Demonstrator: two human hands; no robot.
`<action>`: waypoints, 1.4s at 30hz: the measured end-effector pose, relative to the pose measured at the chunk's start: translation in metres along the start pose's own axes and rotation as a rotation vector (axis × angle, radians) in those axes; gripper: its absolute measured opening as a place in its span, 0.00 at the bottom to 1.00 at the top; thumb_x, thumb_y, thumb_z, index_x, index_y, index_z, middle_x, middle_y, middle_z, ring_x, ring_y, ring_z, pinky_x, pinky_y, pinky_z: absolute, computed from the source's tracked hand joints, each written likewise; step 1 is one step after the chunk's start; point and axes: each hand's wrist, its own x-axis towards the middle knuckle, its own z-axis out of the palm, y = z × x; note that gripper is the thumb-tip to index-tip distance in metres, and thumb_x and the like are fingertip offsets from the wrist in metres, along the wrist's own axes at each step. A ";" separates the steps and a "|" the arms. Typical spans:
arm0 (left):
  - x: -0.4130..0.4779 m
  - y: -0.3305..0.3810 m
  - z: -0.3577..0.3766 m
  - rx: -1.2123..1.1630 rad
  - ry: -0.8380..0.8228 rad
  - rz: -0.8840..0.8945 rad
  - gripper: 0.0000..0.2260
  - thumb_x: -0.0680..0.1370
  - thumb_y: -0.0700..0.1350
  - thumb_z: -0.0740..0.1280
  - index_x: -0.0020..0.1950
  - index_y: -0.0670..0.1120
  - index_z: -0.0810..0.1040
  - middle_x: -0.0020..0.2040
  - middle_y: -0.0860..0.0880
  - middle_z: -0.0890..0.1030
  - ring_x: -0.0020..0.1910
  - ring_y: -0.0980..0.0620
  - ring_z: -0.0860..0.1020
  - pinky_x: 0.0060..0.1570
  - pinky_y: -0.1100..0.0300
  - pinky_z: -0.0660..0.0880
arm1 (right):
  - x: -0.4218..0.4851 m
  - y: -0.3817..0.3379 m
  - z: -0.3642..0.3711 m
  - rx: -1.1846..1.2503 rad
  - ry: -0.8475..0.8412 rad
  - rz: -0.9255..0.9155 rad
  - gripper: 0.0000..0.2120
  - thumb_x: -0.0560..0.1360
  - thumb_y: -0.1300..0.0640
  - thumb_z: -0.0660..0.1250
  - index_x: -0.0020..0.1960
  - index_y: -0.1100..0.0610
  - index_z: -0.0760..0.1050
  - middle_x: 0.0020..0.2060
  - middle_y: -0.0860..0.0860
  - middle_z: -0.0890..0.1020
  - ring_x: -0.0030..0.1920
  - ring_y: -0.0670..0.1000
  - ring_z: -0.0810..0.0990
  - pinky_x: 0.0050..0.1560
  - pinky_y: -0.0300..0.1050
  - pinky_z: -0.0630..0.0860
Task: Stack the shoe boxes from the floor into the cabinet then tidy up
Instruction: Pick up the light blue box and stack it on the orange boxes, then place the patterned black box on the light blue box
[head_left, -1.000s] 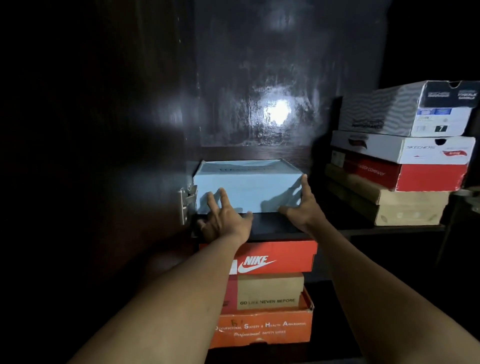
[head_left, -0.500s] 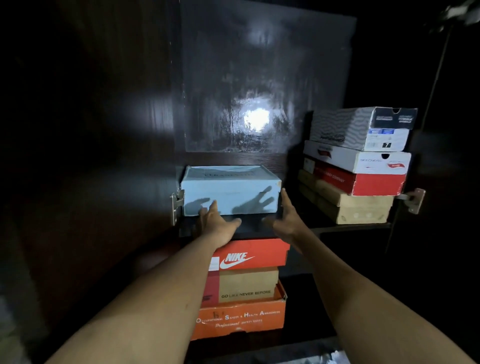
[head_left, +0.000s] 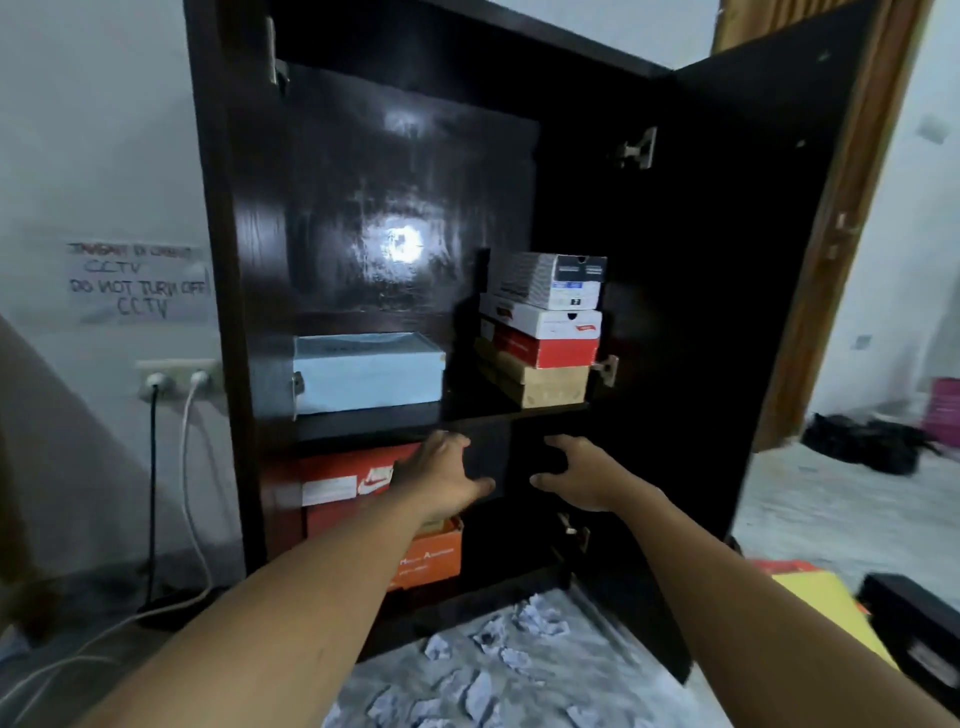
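A pale blue shoe box (head_left: 367, 372) sits on the left of the dark cabinet's middle shelf (head_left: 519, 413). To its right stands a stack of shoe boxes (head_left: 545, 332), white, red and tan. Below the shelf, a red Nike box (head_left: 343, 480) lies on top of an orange box (head_left: 431, 558). My left hand (head_left: 441, 475) and my right hand (head_left: 576, 475) hover in front of the shelf edge, fingers spread, holding nothing and apart from the boxes.
The cabinet's right door (head_left: 727, 312) stands open. Crumpled paper pieces (head_left: 488, 665) litter the floor before the cabinet. A yellow box (head_left: 826, 608) and a black box (head_left: 914, 629) lie at the right. Cables (head_left: 187, 467) hang from a wall socket on the left.
Both hands let go of the pale blue box and pulled back below the shelf edge. The view backed away, showing the whole cabinet and the floor.
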 end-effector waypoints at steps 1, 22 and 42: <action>-0.010 0.009 0.004 0.001 -0.025 0.025 0.37 0.72 0.65 0.70 0.76 0.51 0.66 0.75 0.49 0.66 0.72 0.46 0.68 0.69 0.47 0.68 | -0.019 0.007 -0.005 -0.015 0.001 0.027 0.37 0.76 0.46 0.70 0.79 0.54 0.59 0.75 0.57 0.65 0.73 0.57 0.69 0.68 0.47 0.68; -0.161 0.261 0.176 -0.128 -0.357 0.588 0.33 0.73 0.64 0.69 0.74 0.50 0.68 0.72 0.47 0.69 0.69 0.43 0.71 0.61 0.48 0.71 | -0.373 0.178 -0.128 -0.254 0.269 0.793 0.38 0.76 0.48 0.71 0.79 0.58 0.58 0.77 0.58 0.64 0.75 0.59 0.66 0.74 0.51 0.63; -0.169 0.420 0.353 0.209 -0.487 1.016 0.32 0.76 0.63 0.66 0.75 0.49 0.65 0.71 0.47 0.70 0.68 0.44 0.71 0.63 0.46 0.70 | -0.459 0.399 -0.125 -0.074 0.294 1.066 0.36 0.77 0.50 0.72 0.78 0.60 0.59 0.73 0.57 0.70 0.70 0.57 0.72 0.66 0.48 0.69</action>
